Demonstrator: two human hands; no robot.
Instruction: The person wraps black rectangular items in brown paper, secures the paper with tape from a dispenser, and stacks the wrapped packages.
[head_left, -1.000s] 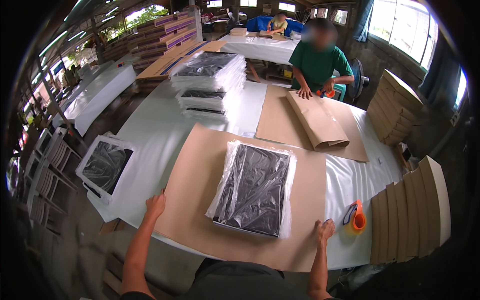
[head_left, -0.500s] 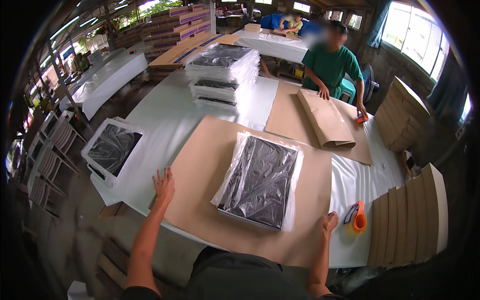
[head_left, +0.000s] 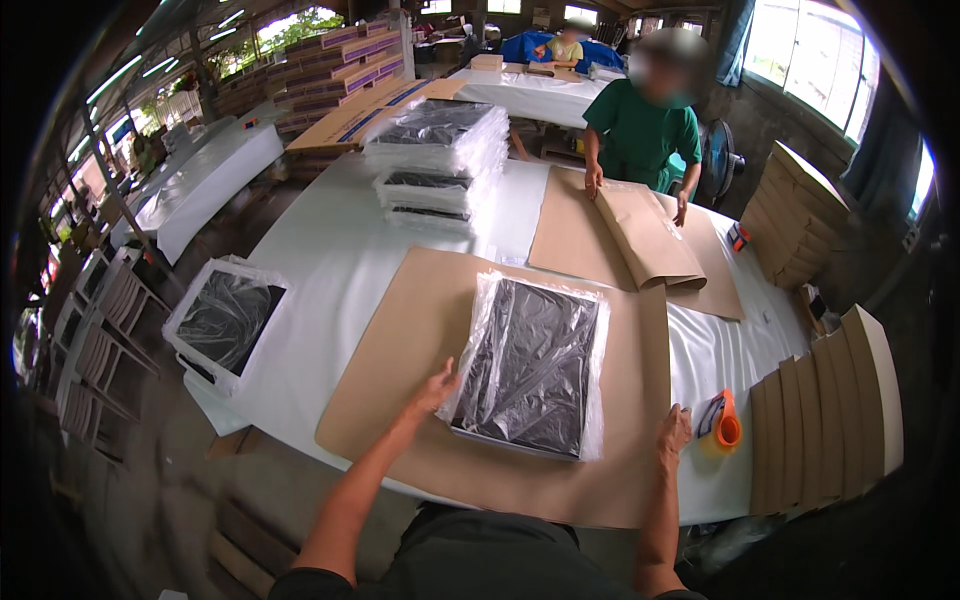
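Note:
A flat dark panel in clear plastic wrap (head_left: 525,365) lies on a large sheet of brown paper (head_left: 375,350) in front of me. My left hand (head_left: 437,388) is over the sheet, its fingers stretched out and apart, close to the panel's left edge; whether it touches the wrap I cannot tell. At the sheet's right edge, my right hand (head_left: 675,430) is closed on the paper, and that edge stands slightly raised. An orange tape dispenser (head_left: 725,430) rests just right of my right hand.
Wrapped panels (head_left: 435,165) are stacked at the table's far side; another wrapped panel (head_left: 228,320) lies at the left edge. Folded brown cardboard pieces (head_left: 830,420) stand at the right. Across the table, a person in green (head_left: 645,135) handles a folded brown sheet (head_left: 655,240), near another tape dispenser (head_left: 738,236).
My left hand has moved right, from the sheet's left edge to beside the panel. My right hand stays at the right edge, which has lifted a little. The co-worker has let go of their dispenser.

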